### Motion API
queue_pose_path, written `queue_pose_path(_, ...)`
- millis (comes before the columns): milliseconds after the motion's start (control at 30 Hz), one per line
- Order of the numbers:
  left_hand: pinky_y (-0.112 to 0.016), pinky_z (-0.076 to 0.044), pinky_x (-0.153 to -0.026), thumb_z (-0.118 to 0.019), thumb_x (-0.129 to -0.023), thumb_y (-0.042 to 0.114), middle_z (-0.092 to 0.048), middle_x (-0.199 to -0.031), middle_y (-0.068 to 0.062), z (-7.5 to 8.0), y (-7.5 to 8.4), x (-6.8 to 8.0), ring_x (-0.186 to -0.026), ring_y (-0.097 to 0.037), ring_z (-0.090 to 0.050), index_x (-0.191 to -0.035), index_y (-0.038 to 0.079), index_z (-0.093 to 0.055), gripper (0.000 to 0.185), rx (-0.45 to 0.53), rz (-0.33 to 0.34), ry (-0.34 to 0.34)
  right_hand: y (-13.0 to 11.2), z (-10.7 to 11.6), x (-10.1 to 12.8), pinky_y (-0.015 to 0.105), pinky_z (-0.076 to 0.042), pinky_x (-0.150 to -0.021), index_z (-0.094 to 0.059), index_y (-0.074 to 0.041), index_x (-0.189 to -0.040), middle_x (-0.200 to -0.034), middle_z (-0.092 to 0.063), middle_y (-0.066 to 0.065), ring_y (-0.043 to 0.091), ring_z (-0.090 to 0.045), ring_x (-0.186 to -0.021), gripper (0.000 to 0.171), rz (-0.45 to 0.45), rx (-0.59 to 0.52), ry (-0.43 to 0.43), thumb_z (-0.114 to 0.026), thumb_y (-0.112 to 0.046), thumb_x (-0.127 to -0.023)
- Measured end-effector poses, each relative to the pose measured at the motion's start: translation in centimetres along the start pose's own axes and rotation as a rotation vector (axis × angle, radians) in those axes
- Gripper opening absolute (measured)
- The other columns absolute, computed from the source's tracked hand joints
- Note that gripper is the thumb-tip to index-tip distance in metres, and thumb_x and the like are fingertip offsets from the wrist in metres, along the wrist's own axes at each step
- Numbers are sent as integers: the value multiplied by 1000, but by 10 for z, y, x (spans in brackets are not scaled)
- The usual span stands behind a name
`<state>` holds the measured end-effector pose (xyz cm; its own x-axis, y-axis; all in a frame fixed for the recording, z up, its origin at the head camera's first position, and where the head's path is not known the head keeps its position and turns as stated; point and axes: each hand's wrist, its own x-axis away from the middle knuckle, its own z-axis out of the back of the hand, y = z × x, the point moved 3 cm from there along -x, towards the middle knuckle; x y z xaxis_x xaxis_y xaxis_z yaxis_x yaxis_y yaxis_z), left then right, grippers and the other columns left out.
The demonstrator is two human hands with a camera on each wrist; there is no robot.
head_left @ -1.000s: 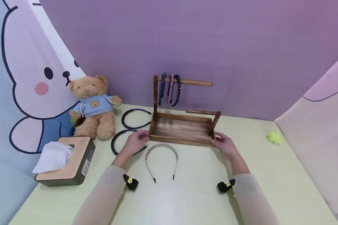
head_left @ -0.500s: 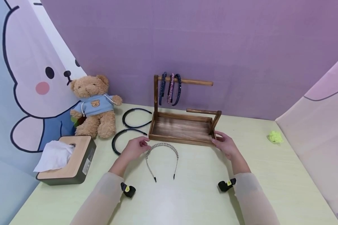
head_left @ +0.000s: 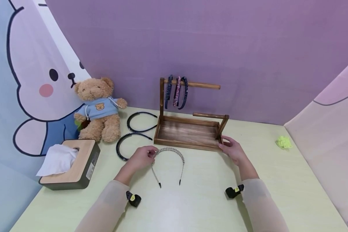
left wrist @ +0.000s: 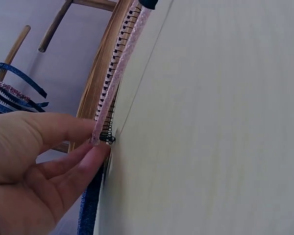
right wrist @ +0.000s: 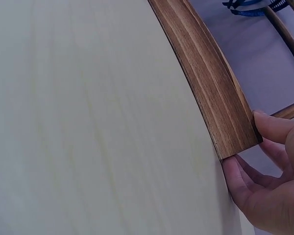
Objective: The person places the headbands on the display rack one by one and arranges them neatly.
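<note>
- Head view: the left hand [head_left: 140, 157] pinches the left side of a pale beaded headband [head_left: 169, 150] that lies flat on the yellow-green table [head_left: 278, 180], its two tips pointing toward the near edge.
- Head view: the headband sits just near of the wooden rack [head_left: 188, 130], at about the table's middle.
- Head view: the right hand [head_left: 232, 149] grips the near right corner of the rack's tray, thumb on top and fingers curled at the side.
- Head view: three headbands [head_left: 177, 91] hang on the left part of the rack's upper bar.
- Head view: two dark headbands [head_left: 133, 135] lie flat on the table left of the rack, one farther, one nearer; the nearer one is just beside the left hand.
- Head view: a teddy bear [head_left: 98, 108] in a blue top sits at the far left, a tissue box [head_left: 71, 164] near of it, and a small yellow-green lump [head_left: 283, 141] lies at the far right.
- Left wrist view: the thumb and fingertips [left wrist: 95, 152] close on the glittery band [left wrist: 121, 63] by its comb teeth, with the tray edge right behind it and a dark blue headband [left wrist: 90, 205] below.
- Right wrist view: the right hand [right wrist: 269, 181] wraps the tray's corner [right wrist: 235, 132], thumb on the far side, fingers underneath against the table.
</note>
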<state>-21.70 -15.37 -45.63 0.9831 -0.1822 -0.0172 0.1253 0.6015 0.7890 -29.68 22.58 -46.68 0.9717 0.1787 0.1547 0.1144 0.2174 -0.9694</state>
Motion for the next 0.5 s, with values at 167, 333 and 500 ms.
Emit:
queue_pose_path(167, -31, -47, -75, -58, -76, -7, -61, -91, -4, 0, -4, -2, -85, -18, -56, -108, 3, -62, 34, 44, 32, -41, 0, 0, -1, 29, -46, -80, -31, -6, -139, -129, -37, 28, 24, -50, -101, 55, -5, 6, 4, -56, -9, -90)
queue_pose_path(333, -32, -48, -75, -58, -80, -5, -61, -99, -9, 2, -9, -3, -91, -21, -57, -110, 2, -61, 31, 247, 52, -112, 0, 0, -2, 27, -47, -78, -32, -6, -139, -128, -37, 28, 25, -51, -101, 54, -4, 4, 6, -55, -8, -90)
queue_pose_path(500, -33, -50, -74, -59, -80, -4, -59, -103, -16, 3, -10, -4, -93, -26, -56, -111, -3, -58, 30, 401, 98, -155, 1, 1, -3, 27, -47, -78, -33, -7, -139, -128, -38, 28, 26, -51, -102, 54, -13, -6, 8, -55, -7, -90)
